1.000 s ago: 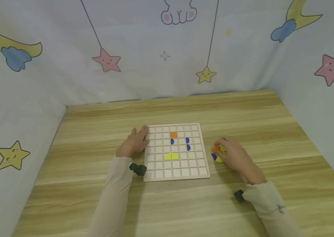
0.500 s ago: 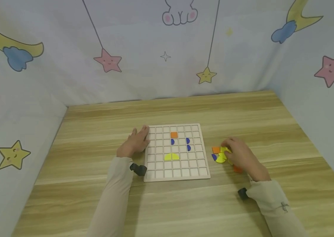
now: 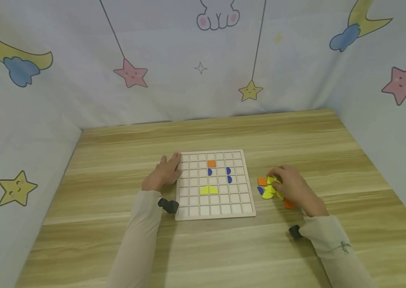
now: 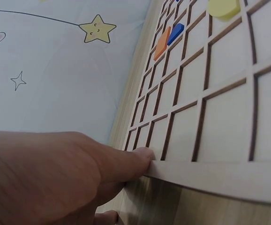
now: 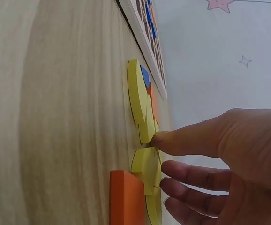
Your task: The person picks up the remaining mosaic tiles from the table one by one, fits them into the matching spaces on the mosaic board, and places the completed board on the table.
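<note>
My left hand (image 3: 162, 175) rests at the far left edge of a pale wooden grid board (image 3: 188, 201); in the left wrist view the thumb (image 4: 138, 161) touches its rim. In the board's cells lie an orange square (image 3: 211, 163), several blue half-round tiles (image 3: 229, 179) and two yellow quarter-round tiles (image 3: 204, 191). Right of the board, my right hand (image 3: 291, 185) reaches over a loose pile of yellow tiles (image 3: 268, 194). In the right wrist view its thumb (image 5: 170, 142) touches a yellow tile (image 5: 147, 124), with the other fingertips apart from it, beside more yellow tiles (image 5: 146, 168).
Around the pile lie an orange tile (image 3: 262, 181), a blue tile (image 3: 260, 191) and another orange tile (image 3: 289, 204) near the right wrist. All stand on a wood-grain table (image 3: 217, 252). Behind it hangs a pale cloth (image 3: 174, 92) with printed stars and moons.
My right hand has shifted slightly right across the pile, uncovering yellow tiles and an orange tile by the wrist. The left hand and the tiles on the board stay put.
</note>
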Available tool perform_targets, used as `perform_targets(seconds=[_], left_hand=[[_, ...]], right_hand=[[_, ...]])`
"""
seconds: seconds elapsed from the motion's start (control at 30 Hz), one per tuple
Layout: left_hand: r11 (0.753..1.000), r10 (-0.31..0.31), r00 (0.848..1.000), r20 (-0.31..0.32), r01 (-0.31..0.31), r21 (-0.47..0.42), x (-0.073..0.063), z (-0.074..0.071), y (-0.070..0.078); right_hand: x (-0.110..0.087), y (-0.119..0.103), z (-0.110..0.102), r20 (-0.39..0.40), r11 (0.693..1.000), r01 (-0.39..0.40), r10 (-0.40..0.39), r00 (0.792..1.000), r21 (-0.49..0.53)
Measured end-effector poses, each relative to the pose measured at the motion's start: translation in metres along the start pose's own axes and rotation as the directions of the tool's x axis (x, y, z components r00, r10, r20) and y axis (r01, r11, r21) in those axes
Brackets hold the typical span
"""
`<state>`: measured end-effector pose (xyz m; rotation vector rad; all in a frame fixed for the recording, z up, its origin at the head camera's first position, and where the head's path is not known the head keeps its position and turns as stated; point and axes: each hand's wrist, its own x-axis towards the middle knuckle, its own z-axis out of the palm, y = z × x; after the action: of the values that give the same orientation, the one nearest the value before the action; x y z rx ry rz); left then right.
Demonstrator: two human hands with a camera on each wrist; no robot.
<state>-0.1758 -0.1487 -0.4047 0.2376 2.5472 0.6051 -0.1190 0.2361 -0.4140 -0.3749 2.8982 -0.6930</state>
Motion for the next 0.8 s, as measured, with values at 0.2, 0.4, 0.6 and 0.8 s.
perform_targets(seconds=[0.2,0.4,0.6,0.8], left_hand=[[1.0,0.004,1.0,-0.006,-0.004,-0.002,-0.0002,0.0005,0.0001],[1.0,0.007,1.0,-0.012,-0.007,0.012,0.0011,0.0013,-0.0006],[1.0,0.007,1.0,-0.011,-0.007,0.024,0.0024,0.0018,-0.0016],[1.0,-0.003,1.0,-0.007,0.003,0.011,0.002,0.0017,-0.0017]], right_hand=[[0.0012,0.0011,0.0006,-0.006,1.0,0.001,-0.001,1.0,0.014],[0.0031,0.0049,0.0048,-0.019,1.0,-0.018,0.018,1.0,0.006],[0.0033,0.0066,0.007,-0.032,1.0,-0.03,0.03,0.999,0.003],[0.0025,0.0063,0.0056,-0.032,1.0,-0.018,0.018,0.999,0.011]])
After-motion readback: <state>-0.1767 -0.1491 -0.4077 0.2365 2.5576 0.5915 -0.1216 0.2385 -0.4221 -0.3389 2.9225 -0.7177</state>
